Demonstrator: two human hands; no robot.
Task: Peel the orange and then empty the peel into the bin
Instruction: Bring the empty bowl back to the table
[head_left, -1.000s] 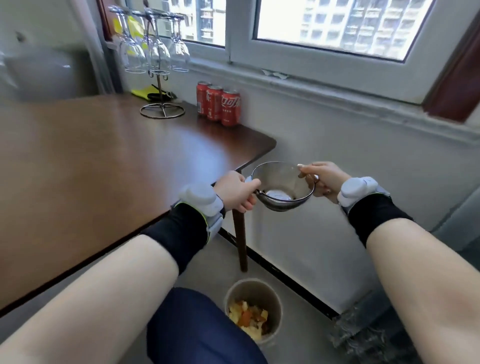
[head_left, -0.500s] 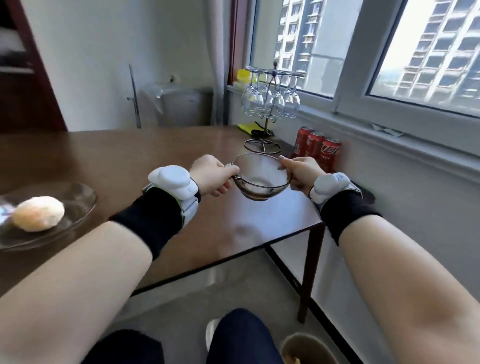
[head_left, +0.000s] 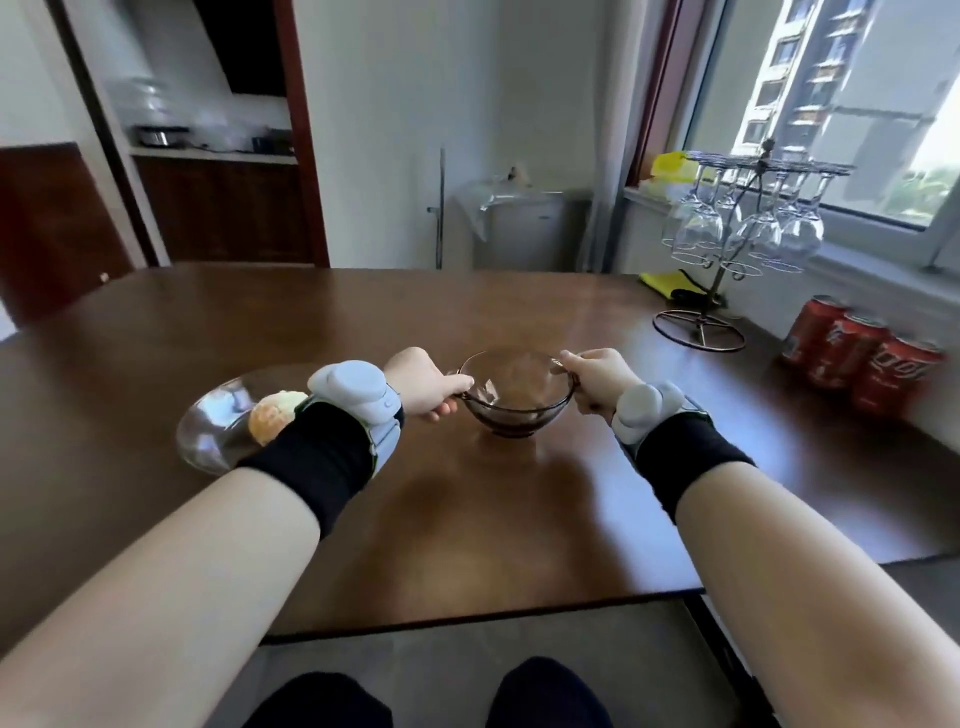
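A smoky glass bowl (head_left: 514, 402) with two small side handles rests on the brown table (head_left: 363, 322), and nothing shows inside it. My left hand (head_left: 426, 382) grips its left handle and my right hand (head_left: 597, 379) grips its right handle. To the left, a peeled orange (head_left: 272, 415) lies on a clear glass plate (head_left: 208, 431), partly hidden behind my left wrist. The bin is out of view.
A metal rack of hanging wine glasses (head_left: 743, 228) stands at the table's back right. Three red cans (head_left: 857, 358) sit by the window wall on the right. A yellow cloth (head_left: 670, 283) lies behind the rack. My knees (head_left: 431, 696) show below the table's near edge.
Both hands carried the bowl from above the floor bin, up and left over the table, and lowered it onto the tabletop. The view turned away from the bin toward the table.
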